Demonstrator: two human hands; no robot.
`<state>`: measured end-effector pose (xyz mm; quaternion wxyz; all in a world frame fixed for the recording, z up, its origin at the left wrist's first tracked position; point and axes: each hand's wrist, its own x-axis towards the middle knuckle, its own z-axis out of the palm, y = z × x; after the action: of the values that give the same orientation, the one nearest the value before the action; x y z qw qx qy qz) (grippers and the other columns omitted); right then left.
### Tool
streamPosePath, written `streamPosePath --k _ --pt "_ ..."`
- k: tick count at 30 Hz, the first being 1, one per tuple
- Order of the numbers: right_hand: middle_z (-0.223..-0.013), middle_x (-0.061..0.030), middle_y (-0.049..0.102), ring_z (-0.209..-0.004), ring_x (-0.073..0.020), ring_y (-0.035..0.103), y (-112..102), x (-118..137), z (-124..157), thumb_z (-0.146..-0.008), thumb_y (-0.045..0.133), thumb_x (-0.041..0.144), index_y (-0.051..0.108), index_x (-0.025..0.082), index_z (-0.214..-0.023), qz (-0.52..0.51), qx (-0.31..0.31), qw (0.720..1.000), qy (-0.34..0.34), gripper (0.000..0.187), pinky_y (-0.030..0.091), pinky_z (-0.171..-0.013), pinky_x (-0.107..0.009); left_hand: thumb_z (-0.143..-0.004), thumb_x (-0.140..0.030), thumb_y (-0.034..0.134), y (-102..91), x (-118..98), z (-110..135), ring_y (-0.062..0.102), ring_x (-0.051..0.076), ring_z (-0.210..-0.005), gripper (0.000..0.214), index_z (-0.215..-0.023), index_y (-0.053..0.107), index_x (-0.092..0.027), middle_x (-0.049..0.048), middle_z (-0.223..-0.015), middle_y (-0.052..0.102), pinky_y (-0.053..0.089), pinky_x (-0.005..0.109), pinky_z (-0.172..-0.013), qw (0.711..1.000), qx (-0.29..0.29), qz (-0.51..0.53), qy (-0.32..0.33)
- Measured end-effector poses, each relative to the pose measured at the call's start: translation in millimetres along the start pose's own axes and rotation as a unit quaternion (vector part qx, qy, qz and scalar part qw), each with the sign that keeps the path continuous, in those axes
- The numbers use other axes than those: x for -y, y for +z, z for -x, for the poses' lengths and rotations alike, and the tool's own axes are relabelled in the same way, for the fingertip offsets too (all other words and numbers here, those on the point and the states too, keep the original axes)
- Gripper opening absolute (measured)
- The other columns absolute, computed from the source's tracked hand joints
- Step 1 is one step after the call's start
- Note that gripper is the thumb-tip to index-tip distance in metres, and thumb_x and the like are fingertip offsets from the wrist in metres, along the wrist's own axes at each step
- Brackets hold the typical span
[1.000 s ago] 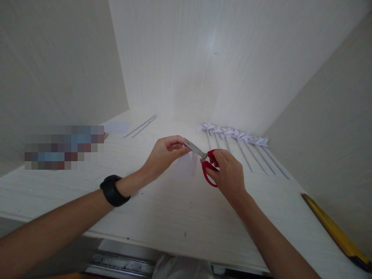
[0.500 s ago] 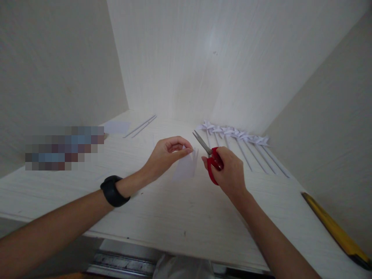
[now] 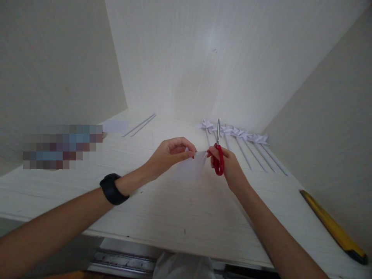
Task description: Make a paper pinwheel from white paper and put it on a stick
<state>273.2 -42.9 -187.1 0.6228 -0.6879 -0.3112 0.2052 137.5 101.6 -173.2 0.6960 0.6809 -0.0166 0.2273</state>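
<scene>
- White paper (image 3: 187, 167), the piece being worked, hangs above the tabletop (image 3: 162, 217) between the hands; clock directions below run from it.
- The left hand (image 3: 176, 153), toward eleven o'clock, pinches its top edge between thumb and fingers, much as half a second ago.
- The right hand (image 3: 229, 159), near three o'clock, has moved in: thumb and fingertip now appear to nip the paper's upper right corner.
- That hand also grips the red-handled scissors (image 3: 220, 162), whose blades have swung from about ten-thirty to point at twelve, clear of the paper.
- Judging by this, snipping is paused and the paper is being worked by fingers.
- Paper pinwheels (image 3: 236, 133) lie at two o'clock, thin rods (image 3: 141, 126) at ten, both unmoved.
</scene>
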Motion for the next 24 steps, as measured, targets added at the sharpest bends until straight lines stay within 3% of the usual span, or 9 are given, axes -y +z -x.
streamPosePath --k 5,10,17,24 --pt "-0.072 -0.0011 0.059 -0.053 -0.0076 0.045 -1.7 -0.6 -2.2 -0.069 0.071 0.047 0.066 0.016 -0.075 -0.169 0.035 0.985 0.029 0.032 0.033 -0.046 -0.022 -0.072 -0.024 0.072 -3.1 0.2 -2.9 0.056 0.009 -0.07 0.011 -0.072 0.064 -0.016 -0.0004 -0.08 0.064 0.04 0.02 -0.064 0.998 -0.032 0.057 -0.024" --pt "-0.065 0.0015 0.053 -0.053 -0.0064 0.043 -2.5 -0.2 -1.8 -0.068 0.074 0.039 0.067 0.015 -0.076 -0.203 0.058 0.976 0.047 0.026 0.032 -0.045 -0.02 -0.073 -0.022 0.07 -4.1 -1.8 -3.7 0.054 0.007 -0.063 0.01 -0.071 0.064 -0.015 -0.0016 -0.073 0.062 0.038 0.018 -0.057 0.988 -0.028 0.141 -0.06" --pt "-0.057 0.0043 0.048 -0.051 -0.0063 0.04 -2.3 2.5 0.5 -0.07 0.073 0.029 0.063 0.017 -0.074 -0.231 0.127 0.963 0.052 0.016 0.028 -0.045 -0.02 -0.072 -0.022 0.07 -6.1 -0.8 -4.7 0.054 0.007 -0.06 0.01 -0.07 0.063 -0.014 -0.0015 -0.071 0.062 0.039 0.019 -0.056 0.984 -0.039 0.16 -0.067" --pt "-0.056 0.0051 0.048 -0.053 -0.0071 0.041 -2.7 3.7 2.0 -0.069 0.071 0.026 0.061 0.018 -0.079 -0.216 0.111 0.969 0.033 0.016 0.03 -0.047 -0.02 -0.071 -0.023 0.07 -6.7 0.1 -5.0 0.054 0.009 -0.062 0.011 -0.071 0.063 -0.015 -0.0006 -0.073 0.062 0.039 0.02 -0.058 0.985 -0.049 0.139 -0.086"
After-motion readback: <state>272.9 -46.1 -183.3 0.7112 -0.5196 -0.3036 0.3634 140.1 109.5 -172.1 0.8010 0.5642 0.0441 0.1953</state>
